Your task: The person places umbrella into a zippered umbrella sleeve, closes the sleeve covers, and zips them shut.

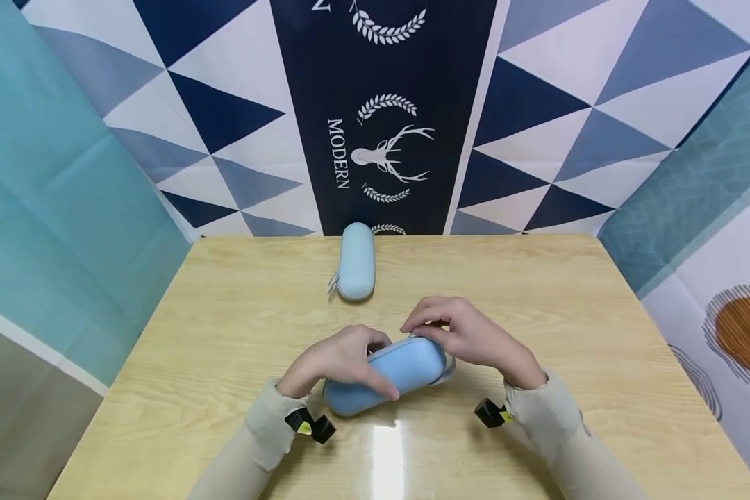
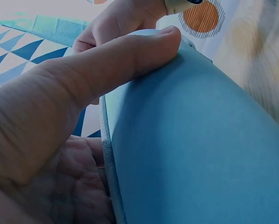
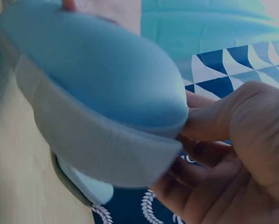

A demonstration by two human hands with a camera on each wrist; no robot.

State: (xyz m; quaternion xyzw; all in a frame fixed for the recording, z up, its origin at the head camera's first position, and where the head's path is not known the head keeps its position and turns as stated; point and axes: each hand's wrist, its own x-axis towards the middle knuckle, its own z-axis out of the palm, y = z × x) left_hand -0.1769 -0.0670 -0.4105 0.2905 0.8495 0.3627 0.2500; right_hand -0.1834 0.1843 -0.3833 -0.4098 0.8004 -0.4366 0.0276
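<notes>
A light-blue, rounded, oblong zip case (image 1: 406, 368) is tilted over the near middle of the table. My left hand (image 1: 350, 354) grips it from the left, thumb across its blue shell and fingers behind. In the left wrist view, the thumb (image 2: 144, 51) presses on the smooth shell beside the zip edge (image 2: 108, 154). At the case's right end, my right hand (image 1: 459, 330) pinches the zipper pull at the seam, mostly hidden by the fingertips. A pale wrist strap (image 3: 97, 140) runs along the case in the right wrist view.
A second, paler blue-green case (image 1: 357, 260) with a small cord lies at the table's back edge, against the patterned backdrop (image 1: 384, 160). The wooden table (image 1: 237, 312) has fabric walls at left and right. Both wrists wear small black cameras.
</notes>
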